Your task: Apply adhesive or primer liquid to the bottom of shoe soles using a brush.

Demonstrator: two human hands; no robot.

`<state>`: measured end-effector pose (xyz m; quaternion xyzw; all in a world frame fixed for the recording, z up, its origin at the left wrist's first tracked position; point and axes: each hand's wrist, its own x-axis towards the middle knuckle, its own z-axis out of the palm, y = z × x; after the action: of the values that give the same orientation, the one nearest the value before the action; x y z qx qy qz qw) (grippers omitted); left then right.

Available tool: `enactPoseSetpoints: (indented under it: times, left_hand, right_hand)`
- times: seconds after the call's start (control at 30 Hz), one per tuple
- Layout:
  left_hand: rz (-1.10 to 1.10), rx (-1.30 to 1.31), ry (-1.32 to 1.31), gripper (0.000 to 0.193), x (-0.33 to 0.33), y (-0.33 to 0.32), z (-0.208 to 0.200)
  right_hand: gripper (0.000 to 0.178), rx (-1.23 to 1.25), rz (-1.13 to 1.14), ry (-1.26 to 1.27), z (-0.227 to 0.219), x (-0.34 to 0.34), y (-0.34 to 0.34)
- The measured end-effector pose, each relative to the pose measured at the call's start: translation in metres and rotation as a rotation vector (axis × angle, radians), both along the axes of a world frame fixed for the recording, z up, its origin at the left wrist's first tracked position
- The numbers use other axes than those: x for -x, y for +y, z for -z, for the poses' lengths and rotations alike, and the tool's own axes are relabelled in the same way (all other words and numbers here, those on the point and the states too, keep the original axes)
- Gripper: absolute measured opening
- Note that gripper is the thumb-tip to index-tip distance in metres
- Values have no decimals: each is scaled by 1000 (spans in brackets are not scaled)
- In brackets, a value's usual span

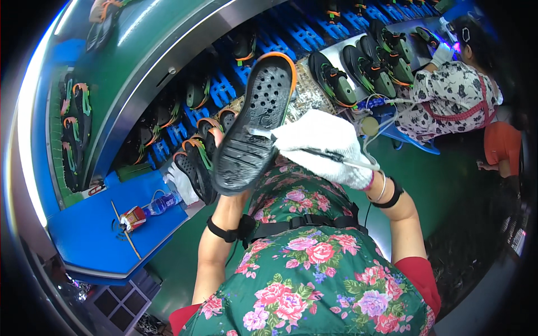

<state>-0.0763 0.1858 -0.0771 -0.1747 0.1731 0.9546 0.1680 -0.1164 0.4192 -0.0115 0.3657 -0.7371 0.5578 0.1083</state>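
My left hand (218,136) is mostly hidden behind a black shoe sole (252,117), gripping it so that its broad face points up at me. Holes pepper the upper part of the sole, wide grooves cross the lower part, and an orange edge runs round the top. In a white knit glove, my right hand (322,143) is closed around a slim dark-handled brush (322,152) with a pale tube trailing from its rear end. The brush's whitish tip touches the middle of the sole, where the surface looks wet and shiny.
Black shoes (193,159) with orange and green trim sit left of the sole. More shoes (330,78) line the bench beyond, near blue racks (269,45). A blue table (84,235) at left bears a bottle (162,204). A co-worker (448,101) sits at right.
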Motion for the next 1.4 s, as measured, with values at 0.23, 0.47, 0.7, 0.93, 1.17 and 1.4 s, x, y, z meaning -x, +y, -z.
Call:
enactPoseSetpoints:
  times: [0.23, 0.47, 0.7, 0.93, 1.17, 1.4]
  left_hand:
    - [-99, -214, 20, 85, -3, 15, 24]
    - [91, -365, 131, 87, -5, 39, 9]
    - [88, -495, -36, 82, -13, 36, 26]
    - [90, -528, 57, 94, -3, 38, 17]
    - [23, -376, 148, 109, 15, 45, -2]
    - [-2, -113, 223, 98, 20, 40, -5]
  right_hand:
    - [20, -29, 112, 69, -18, -8, -1]
    - [32, -89, 181, 151, -20, 7, -8]
    - [36, -123, 110, 199, -19, 2, -16]
    - [39, -171, 105, 225, -19, -1, -15]
    - [40, 180, -64, -340, 20, -20, -21]
    - [40, 90, 32, 93, 18, -12, -16]
